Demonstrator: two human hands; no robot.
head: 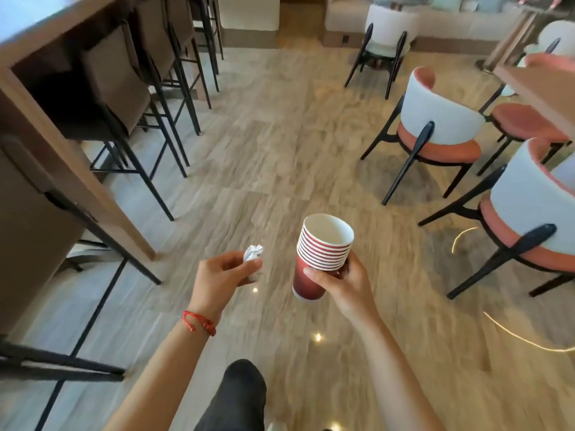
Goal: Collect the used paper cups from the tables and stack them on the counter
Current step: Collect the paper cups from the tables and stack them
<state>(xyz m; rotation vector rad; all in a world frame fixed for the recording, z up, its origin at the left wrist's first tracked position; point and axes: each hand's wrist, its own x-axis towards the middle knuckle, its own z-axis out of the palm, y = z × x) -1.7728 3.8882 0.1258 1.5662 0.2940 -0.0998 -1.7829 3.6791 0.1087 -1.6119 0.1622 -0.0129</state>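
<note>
Cups (320,253), red stack, no print legible, in right hand (345,284).

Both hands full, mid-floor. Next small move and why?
Probably turn left and carry the cup stack to the counter. The right hand already grips the nested cups, the left hand pinches a crumpled wad, and no loose cups show on the floor or chairs in view.

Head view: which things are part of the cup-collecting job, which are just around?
Job:
- stack of red paper cups, held by right hand
- counter, far left

Just around:
- crumpled paper ball, pinched by left hand
- bar stools
- white-and-orange chairs
</note>
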